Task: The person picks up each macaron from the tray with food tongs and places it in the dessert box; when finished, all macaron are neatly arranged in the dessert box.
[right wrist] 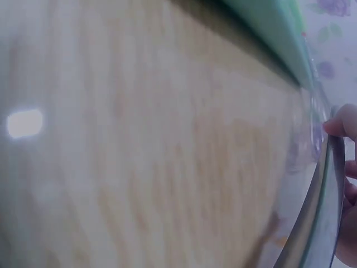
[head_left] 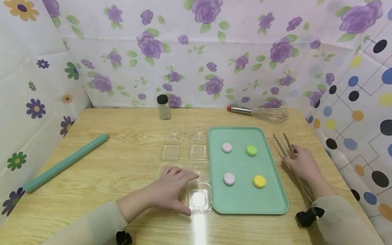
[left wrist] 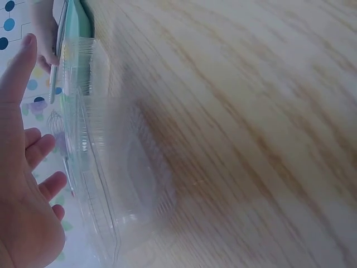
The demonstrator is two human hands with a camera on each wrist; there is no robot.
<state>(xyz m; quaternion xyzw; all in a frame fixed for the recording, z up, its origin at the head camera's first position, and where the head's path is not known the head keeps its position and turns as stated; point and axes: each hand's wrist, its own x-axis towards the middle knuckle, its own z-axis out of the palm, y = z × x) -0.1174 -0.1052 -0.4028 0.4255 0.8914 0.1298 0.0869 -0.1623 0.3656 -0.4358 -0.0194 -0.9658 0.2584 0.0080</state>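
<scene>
My right hand (head_left: 303, 163) grips a pair of metal tongs (right wrist: 321, 212) to the right of the green tray (head_left: 245, 204); their two arms stand apart at the far end. On the tray lie two pale pink macarons (head_left: 227, 147), a green macaron (head_left: 251, 150) and a yellow macaron (head_left: 259, 181). My left hand (head_left: 168, 189), fingers spread and thumb out, is over the front clear plastic boxes and holds nothing. It hides part of them. The front right plastic box (head_left: 199, 199) has its lid open, beside the tray's left edge.
Behind the left hand, more clear plastic boxes (head_left: 171, 152) stand with lids open. A glass jar (head_left: 164, 110) with a black lid and a whisk (head_left: 266, 114) are at the table's back edge. A green rolled-up cylinder (head_left: 67, 163) lies at the left. Patterned cloth (head_left: 183, 68) hangs behind.
</scene>
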